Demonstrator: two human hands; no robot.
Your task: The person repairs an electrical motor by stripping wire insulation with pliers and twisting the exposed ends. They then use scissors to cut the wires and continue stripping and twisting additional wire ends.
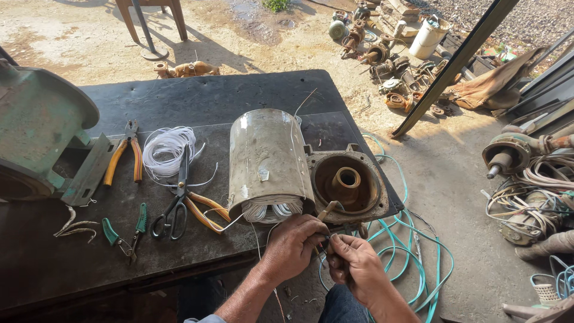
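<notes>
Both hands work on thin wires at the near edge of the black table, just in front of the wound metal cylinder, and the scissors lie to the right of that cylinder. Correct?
Not quite. In the head view the scissors lie to the left of the cylinder, beside the orange-handled pliers. The rest holds: left hand and right hand work at the table edge.

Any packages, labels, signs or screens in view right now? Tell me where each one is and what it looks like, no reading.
Sticker scraps: small pale torn patches on the side of the grey metal cylinder, mid-table.
White plastic bucket: on the ground at top right among rusty parts, round, lid on; any label is too small to make out.
No signs or screens show.
</notes>
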